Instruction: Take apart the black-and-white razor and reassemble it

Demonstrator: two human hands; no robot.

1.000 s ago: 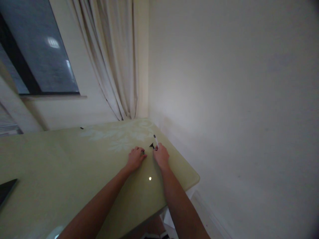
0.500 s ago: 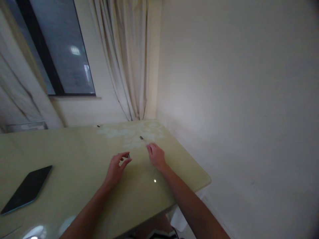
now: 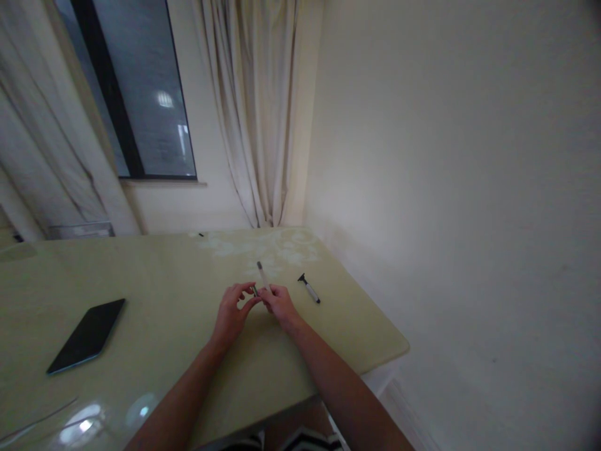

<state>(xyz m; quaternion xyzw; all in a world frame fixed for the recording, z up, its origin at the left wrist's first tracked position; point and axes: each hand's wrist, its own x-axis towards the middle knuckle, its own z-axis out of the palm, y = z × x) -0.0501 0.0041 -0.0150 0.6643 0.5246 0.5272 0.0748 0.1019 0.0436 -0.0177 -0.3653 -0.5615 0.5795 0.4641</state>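
Note:
My left hand (image 3: 233,305) is closed, pinching a small green-and-silver piece (image 3: 255,290) between thumb and fingertips; its exact kind is too small to make out. Close beside it, my right hand (image 3: 278,303) grips the light handle of a toothbrush (image 3: 263,273), whose dark head points away from me. The fingertips of both hands nearly meet, and I cannot tell whether the piece touches the brush handle. On the table to the right of my right hand lies a razor (image 3: 310,289) with a dark head and a grey-and-black handle.
A black tablet (image 3: 87,336) lies on the left of the pale green table (image 3: 159,275). A tiny dark object (image 3: 201,235) rests near the far edge. A thin cable (image 3: 42,419) is at the front left. Wall (image 3: 446,188) and curtain (image 3: 270,125) stand behind.
My right hand has moved left with the toothbrush toward my left hand, which has shifted slightly right. The razor, formerly hidden by my right hand, now shows. The view has turned slightly left.

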